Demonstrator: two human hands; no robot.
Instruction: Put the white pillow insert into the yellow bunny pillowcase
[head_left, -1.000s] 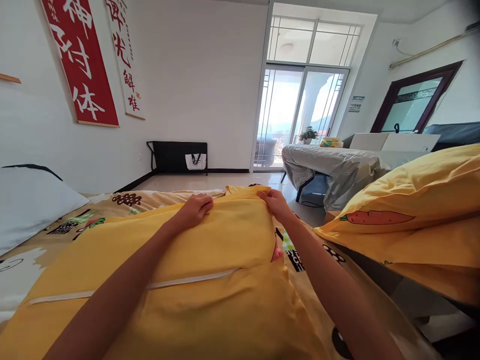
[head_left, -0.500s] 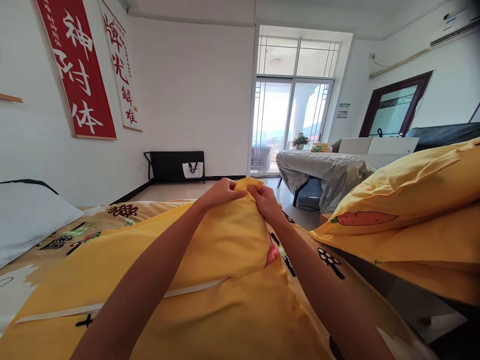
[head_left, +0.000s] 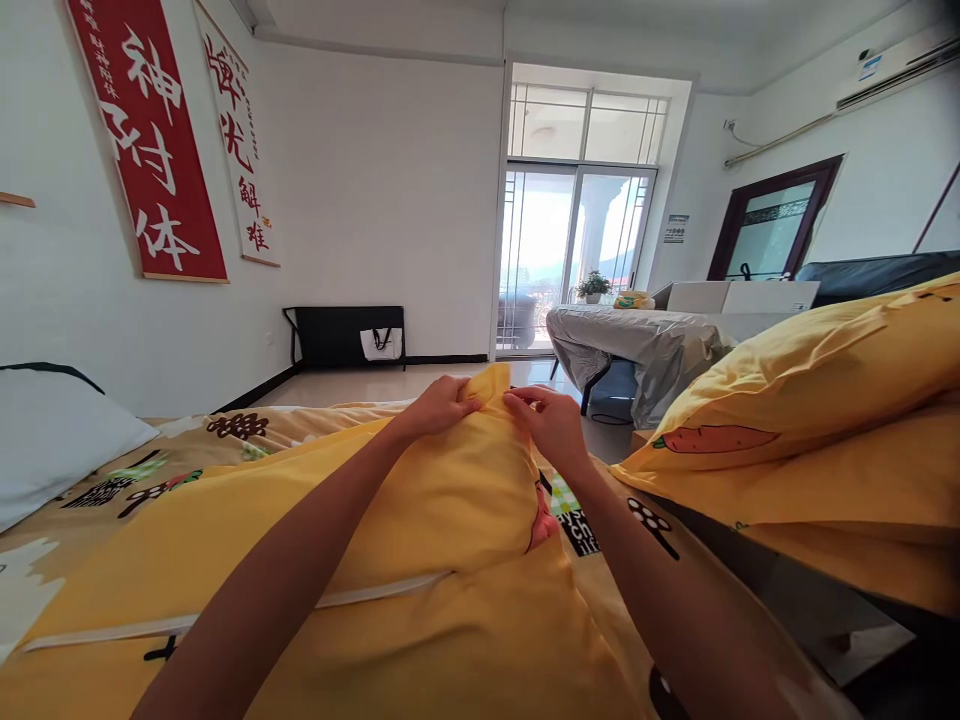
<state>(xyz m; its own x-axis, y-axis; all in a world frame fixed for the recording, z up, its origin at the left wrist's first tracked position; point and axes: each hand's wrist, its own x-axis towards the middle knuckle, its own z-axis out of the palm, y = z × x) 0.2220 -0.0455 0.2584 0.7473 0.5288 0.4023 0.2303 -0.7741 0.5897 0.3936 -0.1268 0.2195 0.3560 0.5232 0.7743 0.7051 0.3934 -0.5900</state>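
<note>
A yellow fabric cover [head_left: 442,500] with a white strip along one seam and a pink-red print at its right side spreads in front of me. My left hand [head_left: 444,405] is closed on its far end, thumb on top, beside a raised corner of the cloth. At the right edge of that corner, my right hand [head_left: 553,420] pinches the fabric between thumb and fingers. Under the cover lies a patterned sheet [head_left: 240,425] with dark prints and lettering. What is inside the cover, if anything, stays hidden.
To the right sits a plump yellow pillow [head_left: 825,370] with a carrot print. A white pillow [head_left: 67,435] with dark edging lies at the left. Beyond the bed stand a plastic-covered table [head_left: 637,335] and a black folded frame [head_left: 330,335] with a white bag [head_left: 381,344].
My right hand has shifted right and slightly down, its fingers now regripping the corner's edge. The cloth tip points up more. My left hand sits slightly lower in view.
</note>
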